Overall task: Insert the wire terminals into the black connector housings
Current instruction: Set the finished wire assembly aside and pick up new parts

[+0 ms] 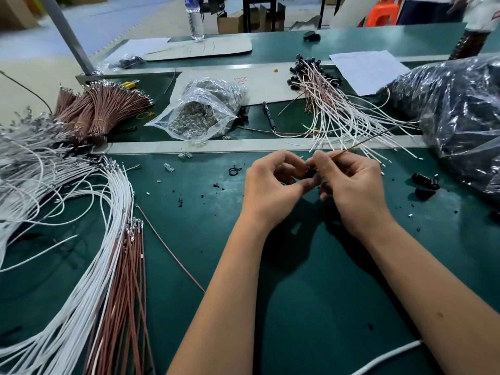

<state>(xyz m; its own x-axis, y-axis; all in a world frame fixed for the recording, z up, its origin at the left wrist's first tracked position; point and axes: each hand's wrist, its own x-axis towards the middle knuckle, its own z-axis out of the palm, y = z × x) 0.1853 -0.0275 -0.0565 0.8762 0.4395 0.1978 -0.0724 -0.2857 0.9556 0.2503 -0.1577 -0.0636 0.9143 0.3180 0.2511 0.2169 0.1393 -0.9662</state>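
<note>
At the far left, white wires point(81, 212) and brown wires point(119, 288) fan across the green table point(311, 307), metal terminals at their ends. Farther back lies a clear bag point(200, 112) of small clear parts. At centre, the left hand point(270, 185) curls its fingers round a small black housing point(311, 173) — mostly hidden, only a dark glossy edge shows. The right hand point(354, 185), touching it, pinches a thin brown wire point(378, 138) that slants up to the right. Beyond them, finished assemblies point(324, 98) — white and reddish leads with black caps — spread toward a black-filled bag point(460, 109) at the right.
</note>
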